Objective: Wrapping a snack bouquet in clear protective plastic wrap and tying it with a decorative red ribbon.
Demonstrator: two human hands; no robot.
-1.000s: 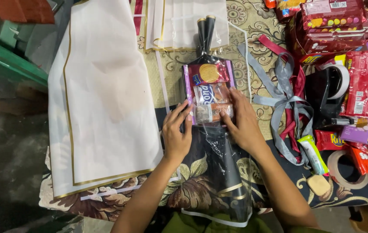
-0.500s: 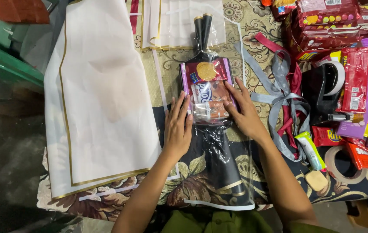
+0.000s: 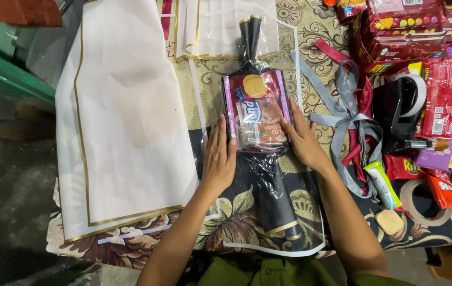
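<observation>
A snack bundle [image 3: 257,114], wrapped in clear film over a black cone with gold trim, lies in the middle of the patterned worktop [image 3: 321,32], its narrow black tip towards the person. The bundle shows a round biscuit at the top, a blue-and-white packet below it, and a brown packet lowest, framed by purple strips. The left hand [image 3: 219,159] lies flat and open against the bundle's left edge, fingers together, pressing the film down. The right hand [image 3: 303,140] lies flat and open against the bundle's right edge, fingertips touching the brown packet; neither hand grips anything. Left of the bundle, a large white sheet with a gold border [image 3: 125,111] covers the worktop out to its edge, and beyond that is dark floor. Above the bundle lies a second, smaller white sheet [image 3: 220,26]. Just right of the bundle, grey and maroon ribbons [image 3: 348,106] lie tangled, leaving little free room there. Further right stand a black tape dispenser [image 3: 398,114], red and purple snack packets [image 3: 440,95], and a roll of tape [image 3: 417,198] near the worktop's front edge
</observation>
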